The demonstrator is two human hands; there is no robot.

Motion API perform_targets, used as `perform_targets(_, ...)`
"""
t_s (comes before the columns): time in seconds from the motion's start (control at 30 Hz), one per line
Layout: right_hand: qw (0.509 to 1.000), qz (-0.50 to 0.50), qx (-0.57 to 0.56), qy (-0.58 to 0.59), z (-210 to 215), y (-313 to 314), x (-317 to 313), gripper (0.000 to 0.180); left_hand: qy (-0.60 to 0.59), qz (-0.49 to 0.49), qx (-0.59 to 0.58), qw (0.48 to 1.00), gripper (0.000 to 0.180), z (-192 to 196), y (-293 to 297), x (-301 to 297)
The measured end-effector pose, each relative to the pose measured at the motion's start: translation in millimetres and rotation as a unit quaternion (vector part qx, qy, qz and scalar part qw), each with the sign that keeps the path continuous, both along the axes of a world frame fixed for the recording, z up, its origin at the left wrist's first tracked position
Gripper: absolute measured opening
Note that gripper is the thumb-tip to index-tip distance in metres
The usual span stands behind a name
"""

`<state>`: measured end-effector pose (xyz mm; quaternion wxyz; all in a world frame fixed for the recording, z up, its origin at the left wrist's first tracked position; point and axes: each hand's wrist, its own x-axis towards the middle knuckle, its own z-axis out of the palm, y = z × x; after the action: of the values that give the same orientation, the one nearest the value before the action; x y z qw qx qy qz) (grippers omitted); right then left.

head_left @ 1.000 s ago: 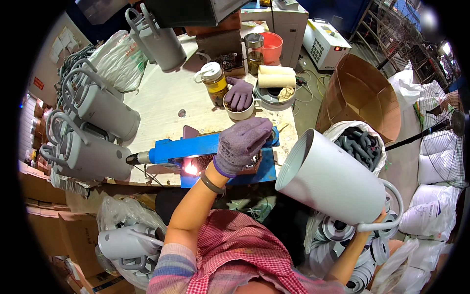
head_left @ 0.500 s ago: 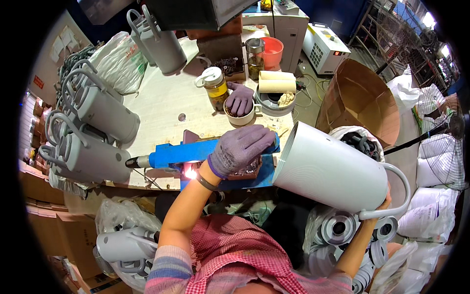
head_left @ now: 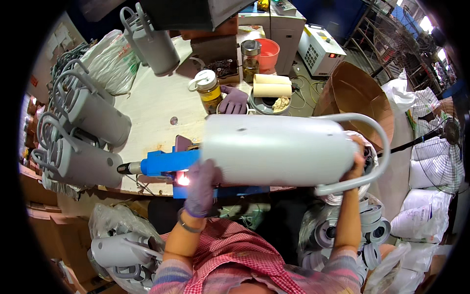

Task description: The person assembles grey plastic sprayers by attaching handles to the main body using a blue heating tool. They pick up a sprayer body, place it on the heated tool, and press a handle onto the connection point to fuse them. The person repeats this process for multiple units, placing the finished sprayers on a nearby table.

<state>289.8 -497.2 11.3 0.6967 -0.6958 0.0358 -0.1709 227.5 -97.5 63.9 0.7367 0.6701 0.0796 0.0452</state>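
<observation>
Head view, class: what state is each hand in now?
Left hand: at the grey container; grip too blurred to tell.
Right hand: closed, holding the grey container.

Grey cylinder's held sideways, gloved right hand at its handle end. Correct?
Not quite: the head view shows the right hand bare; the left hand is the gloved one. The grey cylinder is held sideways, right hand at its handle end.

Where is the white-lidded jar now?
In the head view's upper half, left of centre, the jar stands on the table left of the loose purple glove.
</observation>
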Motion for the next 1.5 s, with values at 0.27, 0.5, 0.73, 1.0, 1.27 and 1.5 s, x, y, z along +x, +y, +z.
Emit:
perform_targets(0.27, 0.979, 0.182, 0.067, -0.067, -32, 118, 18, 0.062, -0.095, 0.181, 0.095, 0.974, 0.026, -59, 99, -51)
perform_targets(0.5, 0.979, 0.174, 0.039, -0.095, -35, 122, 30, 0.059, -0.1, 0.253, -0.058, 0.961, 0.026, -72, 79, -44)
perform_targets(0.73, 0.981, 0.169, 0.021, -0.095, -41, 124, 31, 0.058, -0.108, 0.288, 0.002, 0.951, 0.028, -63, 71, -34)
perform_targets(1.0, 0.981, 0.17, 0.023, -0.085, -40, 123, 34, 0.059, -0.073, 0.206, 0.001, 0.976, 0.027, -58, 79, -37)
perform_targets(1.27, 0.943, 0.315, -0.106, -0.007, -67, 63, 21, 0.09, -0.067, 0.207, 0.035, 0.976, 0.026, -57, 87, -41)
perform_targets(1.5, 0.883, -0.157, -0.398, 0.194, -106, -124, -131, 0.024, -0.05, 0.272, 0.0, 0.961, 0.037, -65, 80, -39)
